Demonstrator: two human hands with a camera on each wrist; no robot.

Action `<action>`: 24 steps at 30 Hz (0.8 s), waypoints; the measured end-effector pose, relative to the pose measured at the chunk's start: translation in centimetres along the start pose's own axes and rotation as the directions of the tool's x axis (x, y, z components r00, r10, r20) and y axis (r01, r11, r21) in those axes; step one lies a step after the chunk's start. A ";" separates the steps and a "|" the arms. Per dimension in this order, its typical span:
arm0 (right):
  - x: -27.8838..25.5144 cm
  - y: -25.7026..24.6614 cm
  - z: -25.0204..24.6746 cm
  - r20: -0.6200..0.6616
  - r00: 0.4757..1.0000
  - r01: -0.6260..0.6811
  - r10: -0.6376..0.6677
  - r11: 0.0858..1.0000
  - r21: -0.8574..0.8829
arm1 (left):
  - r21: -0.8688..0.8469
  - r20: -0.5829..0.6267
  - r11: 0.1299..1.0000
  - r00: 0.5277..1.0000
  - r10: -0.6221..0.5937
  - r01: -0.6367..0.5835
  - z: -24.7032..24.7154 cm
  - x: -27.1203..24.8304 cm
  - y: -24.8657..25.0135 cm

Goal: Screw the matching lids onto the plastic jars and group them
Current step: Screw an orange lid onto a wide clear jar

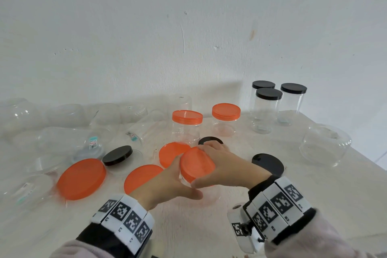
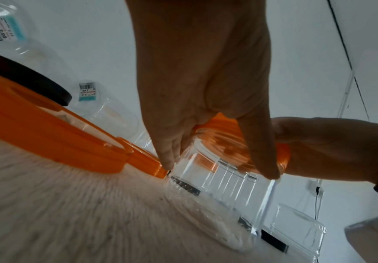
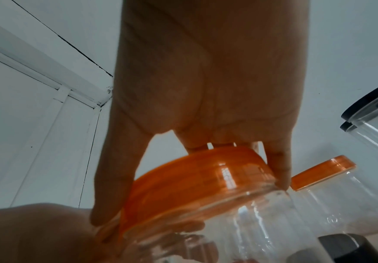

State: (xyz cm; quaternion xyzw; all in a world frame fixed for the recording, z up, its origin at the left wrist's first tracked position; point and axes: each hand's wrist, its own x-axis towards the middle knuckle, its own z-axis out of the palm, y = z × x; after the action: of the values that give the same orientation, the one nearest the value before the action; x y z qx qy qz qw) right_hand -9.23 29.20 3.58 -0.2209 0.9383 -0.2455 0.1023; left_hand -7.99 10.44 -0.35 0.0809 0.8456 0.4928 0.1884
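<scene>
The desk (image 1: 230, 226) runs pale and wide up to the white wall, and most of its left half is a litter of clear jars (image 1: 69, 142) lying on their sides, still without lids. At the far right corner three tall jars with black lids (image 1: 269, 109) stand close together; nearer the middle two shorter jars with orange lids (image 1: 206, 125) stand side by side, so two groups are already begun. Loose orange lids (image 1: 81, 178) and black lids (image 1: 118, 155) lie flat about the front of the desk.

In the middle, just above the desk, the person holds a small clear jar (image 2: 217, 179) tipped over, its neck leaning up and away to the left. The left hand (image 1: 167, 186) wraps the body from below, fingers (image 2: 167, 156) curled round the clear wall. The right hand (image 1: 226, 163) comes over the top, fingers (image 3: 277, 170) and thumb spread round the rim of the orange lid (image 1: 196, 164) and gripping it.

The lid sits on the neck between the two hands, and its turning axis runs along the jar's tilted length. I judge the right hand does the twisting while the left braces. Whether the thread is fully home I cannot tell.
</scene>
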 end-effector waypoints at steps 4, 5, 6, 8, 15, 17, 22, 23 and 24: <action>0.0 -0.4 0.7 -0.074 0.996 -0.050 0.048 0.998 -0.030 | -0.025 -0.025 0.999 0.999 0.027 -0.028 0.1 0.1 0.0; 0.0 -0.7 1.0 -0.110 0.991 -0.075 0.070 0.996 -0.042 | -0.025 -0.034 0.999 0.999 0.033 -0.033 0.1 0.2 0.0; 0.1 -0.9 1.3 -0.149 0.985 -0.100 0.090 0.993 -0.063 | -0.021 -0.043 0.999 0.998 0.037 -0.038 0.2 0.2 -0.1; 0.1 -1.3 1.3 -0.168 0.979 -0.130 0.111 0.986 -0.107 | -0.014 -0.054 0.999 0.998 0.045 -0.046 0.2 0.3 -0.1; 0.8 -1.8 -2.7 0.224 0.972 -0.034 0.071 0.986 -0.162 | -0.020 -0.072 0.998 0.995 0.062 -0.064 0.4 0.6 -0.1; 1.1 -1.8 -2.9 0.221 0.972 -0.032 0.083 0.974 -0.224 | -0.007 -0.075 0.998 0.995 0.066 -0.066 0.4 0.7 -0.2; 1.9 -2.2 -1.8 0.123 0.980 -0.105 0.154 0.936 -0.336 | 0.018 -0.068 0.998 0.996 0.062 -0.061 0.1 0.8 -0.4; 2.0 -2.3 -1.7 0.115 0.979 -0.120 0.171 0.928 -0.352 | 0.016 -0.065 0.998 0.996 0.066 -0.065 0.1 0.9 -0.4; 2.1 -2.4 -1.7 0.125 0.974 -0.130 0.187 0.922 -0.365 | 0.009 -0.060 0.998 0.996 0.068 -0.068 0.1 0.9 -0.5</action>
State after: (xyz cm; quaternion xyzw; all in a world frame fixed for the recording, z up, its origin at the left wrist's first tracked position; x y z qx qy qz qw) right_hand -10.76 27.03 6.03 -0.1773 0.9710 -0.0449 0.1541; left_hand -8.75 10.57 -1.06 0.0953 0.8494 0.4981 0.1456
